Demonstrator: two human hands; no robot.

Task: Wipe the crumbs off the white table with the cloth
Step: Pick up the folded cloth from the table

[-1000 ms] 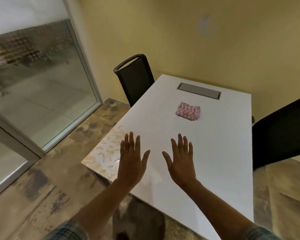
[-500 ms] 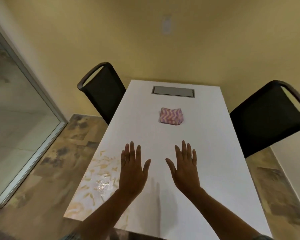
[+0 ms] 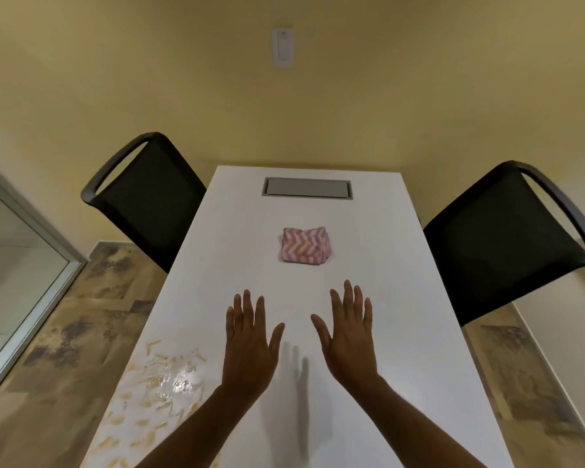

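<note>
Both hands, left hand [image 3: 249, 346] and right hand [image 3: 350, 336], hover open and empty; better one reaches the folded chevron cloth [image 3: 305, 245] first, then wipes the crumbs [image 3: 159, 383] inward.

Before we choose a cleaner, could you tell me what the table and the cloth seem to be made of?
The table looks like smooth white laminate or a similar coated board, fairly glossy: a bright glare shows among the crumbs. The cloth looks like soft woven fabric, folded, with a pink zigzag pattern and a matte surface.

No readable text, label or number anywhere.
</note>
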